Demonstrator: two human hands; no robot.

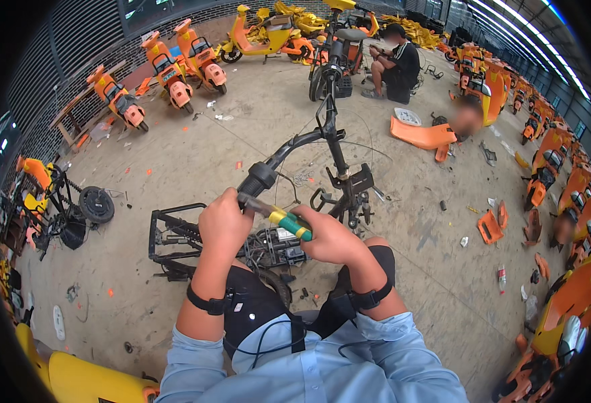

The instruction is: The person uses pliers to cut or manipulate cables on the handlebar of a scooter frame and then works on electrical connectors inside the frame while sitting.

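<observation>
In front of me stands a stripped black scooter frame point(191, 232), its handlebar point(295, 142) reaching toward me from the upright stem. A ribbed black grip point(260, 176) sits on the bar. My left hand point(225, 225) is closed around the bar's near end, just below that grip. In my right hand point(329, 235) is a tool with a green and yellow handle point(292, 225), fingers wrapped on its handle end. The tool's greyish end meets the bar beside my left fingers; its exact tip is hidden.
A loose orange panel point(420, 134) lies ahead to the right, near a crouching person point(399, 64). Orange scooters point(168, 70) stand at the back left, and a row lines the right. Another stripped frame with a wheel point(96, 204) is at left. A yellow body part point(94, 379) is close by, lower left.
</observation>
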